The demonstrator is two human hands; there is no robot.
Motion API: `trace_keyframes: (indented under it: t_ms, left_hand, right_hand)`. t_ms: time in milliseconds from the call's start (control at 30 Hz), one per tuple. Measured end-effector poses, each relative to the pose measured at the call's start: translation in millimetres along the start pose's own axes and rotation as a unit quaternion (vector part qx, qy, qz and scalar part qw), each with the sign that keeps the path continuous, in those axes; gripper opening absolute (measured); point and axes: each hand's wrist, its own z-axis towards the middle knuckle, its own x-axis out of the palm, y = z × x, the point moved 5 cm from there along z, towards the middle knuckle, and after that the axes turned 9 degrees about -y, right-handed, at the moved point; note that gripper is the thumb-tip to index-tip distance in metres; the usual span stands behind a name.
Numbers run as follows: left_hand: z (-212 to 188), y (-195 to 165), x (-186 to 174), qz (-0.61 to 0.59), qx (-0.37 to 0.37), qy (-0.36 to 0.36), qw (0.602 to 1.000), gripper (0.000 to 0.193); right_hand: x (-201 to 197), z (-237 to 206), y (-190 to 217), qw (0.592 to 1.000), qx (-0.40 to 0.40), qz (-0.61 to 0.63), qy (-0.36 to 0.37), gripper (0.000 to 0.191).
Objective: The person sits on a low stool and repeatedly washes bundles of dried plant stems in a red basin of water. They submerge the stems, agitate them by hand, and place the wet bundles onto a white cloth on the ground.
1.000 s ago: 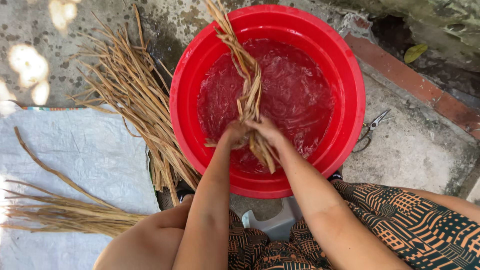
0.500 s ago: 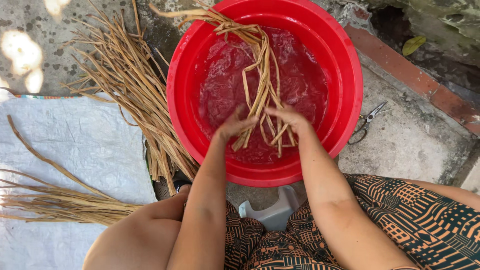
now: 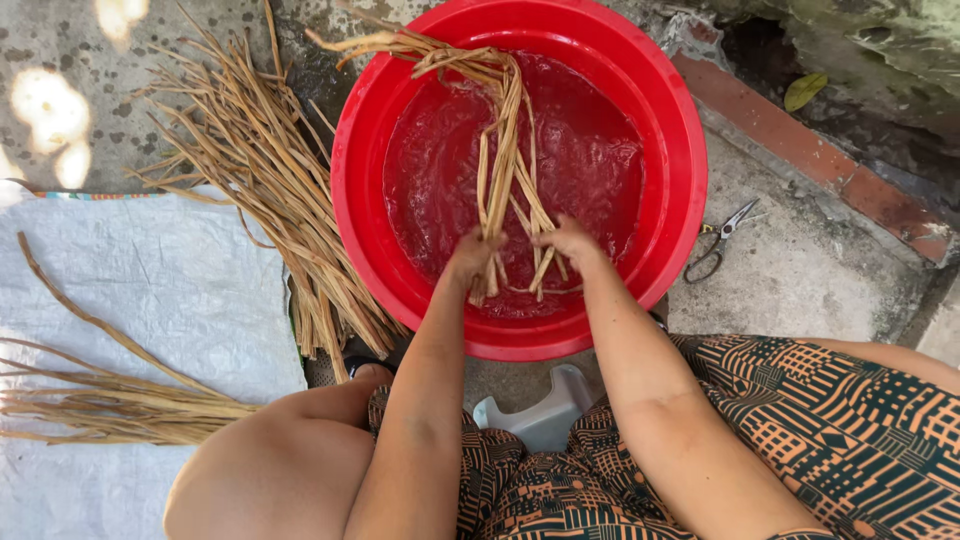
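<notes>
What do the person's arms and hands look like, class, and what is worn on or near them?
Both arms are bare from the hands up: no sleeves, gloves, watch or bracelets show. No rings can be made out on the left hand or the right hand, though the fingers are partly hidden. The only clothing in view is a garment with a black and orange geometric pattern across the lap.

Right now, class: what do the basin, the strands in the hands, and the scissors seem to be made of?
Basin: probably plastic, with a glossy, uniform red wall.
Strands: likely dried plant fibre, tan, flat and limp where wet.
Scissors: apparently metal, with thin grey blades; the handles are dark and unclear.
</notes>
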Motion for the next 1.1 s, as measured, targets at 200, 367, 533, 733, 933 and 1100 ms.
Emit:
trace_keyframes:
  t_ms: [200,367,533,733,933,1100]
  left_hand:
    - [3.9,5.0,9.2,0.029,0.021,0.011,0.999,0.049]
    - [1.0,-31.0,-19.9,-0.199,0.069,0.031,0.977,0.036]
    - [-9.4,-42.0,-28.8,-0.286,0.077,0.041,0.954,0.035]
    - [-0.8,-23.2,-26.9,-0.22,0.064,-0.039,0.973,0.033]
    - [6.0,-1.4,-39.5,-0.12,0.033,-0.14,0.982,0.031]
    - [-3.6,19.6,-0.3,0.049,-0.052,-0.043,0.996,0.041]
  right_hand:
    - [23.9,-1.4,-3.3,0.992,-0.023,0.116,0.033,0.059]
    - [-7.2,2.8,22.9,0.971,-0.101,0.209,0.049,0.045]
    - [23.5,-13.8,9.2,0.978,-0.114,-0.008,0.177,0.036]
    - [34.1,-13.5,5.0,0.989,-0.077,0.065,0.104,0.033]
    - [14.9,-1.6,5.5,0.949,-0.038,0.307,0.06,0.029]
    - [46.6,5.8,-19.0,0.985,0.001,0.174,0.008,0.024]
